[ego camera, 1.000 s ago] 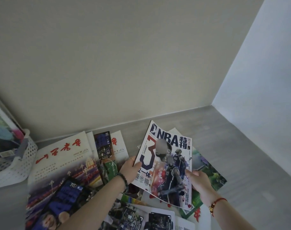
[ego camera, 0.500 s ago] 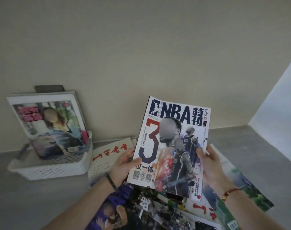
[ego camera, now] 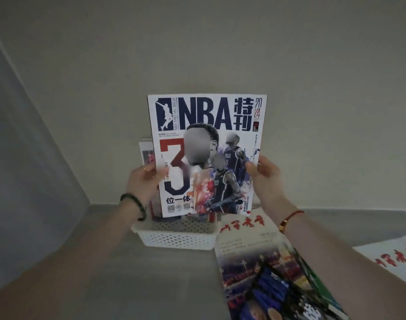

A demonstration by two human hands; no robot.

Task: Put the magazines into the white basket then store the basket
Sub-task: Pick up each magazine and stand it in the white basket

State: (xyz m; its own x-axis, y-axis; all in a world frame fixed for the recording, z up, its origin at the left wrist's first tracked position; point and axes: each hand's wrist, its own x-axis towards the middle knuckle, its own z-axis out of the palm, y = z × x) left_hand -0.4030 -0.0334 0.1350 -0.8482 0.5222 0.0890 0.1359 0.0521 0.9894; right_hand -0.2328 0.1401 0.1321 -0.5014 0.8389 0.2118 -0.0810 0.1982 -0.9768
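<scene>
Magazine (ego camera: 206,155), NBA-covered, hangs upright just above the white basket (ego camera: 176,236), its side edges pinched by the left hand (ego camera: 143,181) and right hand (ego camera: 264,176). Lower it straight down, in front of the magazine already standing there, keeping it vertical so the bottom edge clears the rim.

Glossy paper NBA magazine (ego camera: 206,155), perforated white plastic basket (ego camera: 176,237), matt grey floor (ego camera: 105,273), smooth matt wall (ego camera: 197,42)
</scene>
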